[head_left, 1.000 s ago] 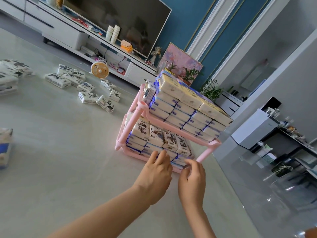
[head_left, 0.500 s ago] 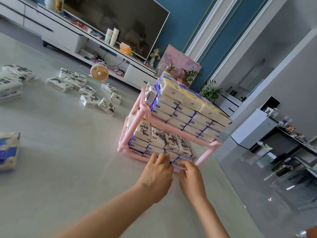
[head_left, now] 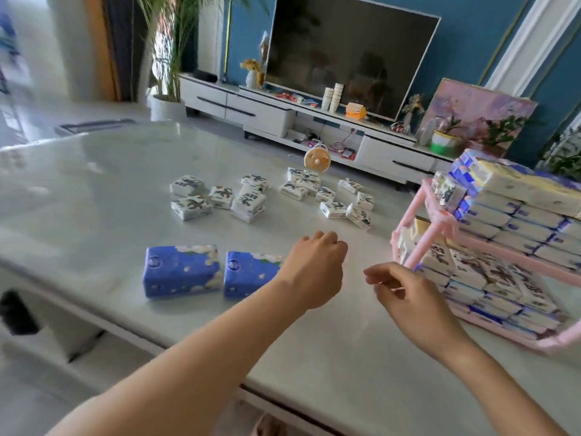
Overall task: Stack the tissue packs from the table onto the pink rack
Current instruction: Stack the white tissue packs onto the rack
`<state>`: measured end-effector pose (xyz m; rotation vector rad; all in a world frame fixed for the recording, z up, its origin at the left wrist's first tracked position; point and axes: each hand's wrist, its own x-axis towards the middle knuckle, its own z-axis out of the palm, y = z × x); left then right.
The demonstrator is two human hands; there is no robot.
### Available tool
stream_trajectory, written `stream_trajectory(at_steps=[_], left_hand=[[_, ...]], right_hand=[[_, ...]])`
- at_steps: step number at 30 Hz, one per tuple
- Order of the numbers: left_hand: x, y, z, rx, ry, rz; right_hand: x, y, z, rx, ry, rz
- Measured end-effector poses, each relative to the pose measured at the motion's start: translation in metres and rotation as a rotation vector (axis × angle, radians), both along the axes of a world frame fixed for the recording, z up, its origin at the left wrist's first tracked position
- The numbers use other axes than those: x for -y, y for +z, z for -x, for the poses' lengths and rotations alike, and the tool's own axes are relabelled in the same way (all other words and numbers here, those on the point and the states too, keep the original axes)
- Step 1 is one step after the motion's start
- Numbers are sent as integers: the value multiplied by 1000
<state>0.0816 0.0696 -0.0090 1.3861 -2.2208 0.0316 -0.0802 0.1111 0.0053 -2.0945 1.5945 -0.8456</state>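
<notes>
on the table (head_left: 94,190), the pink rack (head_left: 423,245) stands at the right edge of the head view, both tiers filled. the upper packs (head_left: 518,209) lie in stacked layers and the lower packs (head_left: 490,278) sit in rows under them.

just left of the rack, the right hand (head_left: 412,297) hovers over the table. its fingers (head_left: 377,273) are loosely bent and point away from the rack, with the thumb close to the forefinger, and nothing shows between them. the hand is blurred. it overlaps the rack's near corner, but whether it touches the rack cannot be told.

further left of the rack is the left hand (head_left: 314,269), back upward, knuckles (head_left: 327,239) curled under into a loose fist, with no pack seen in it.

two blue packs (head_left: 180,270) lie side by side well left of the rack. the nearer one (head_left: 251,273) is partly hidden behind the left wrist, and neither is between any fingers.

left of the rack and further back, a scatter of white packs (head_left: 251,199) lies loose on the table, well apart from both hands. a small fan (head_left: 317,157) stands just behind them.
</notes>
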Motion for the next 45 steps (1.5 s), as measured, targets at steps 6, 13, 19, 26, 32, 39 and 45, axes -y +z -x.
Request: stream_trajectory(at_steps=[6,13,19,26,32,39,45], left_hand=[[19,8,-74,-89,310,-86],[58,-2,-179,-199,633,-262],[97,-20,-228,-251,673,-444],[113,-41,-209,-228,597,-512],[114,-38,-196,-161,630,-476],[104,-19,-188,-298,651,-525],[91,29,-129,-318,573,-506]], right_hand=[[71,3,-91,98,32,-174],[128,-3,-146,101,-18,-178],[182,-19,-183,120,-7,-169],[225,-38,-195,-30,134,-255],[226,-55,-195,-87,113,-157],[191,-44,-159,-124,133,-201],[111,-41,-74,-142,116,-233]])
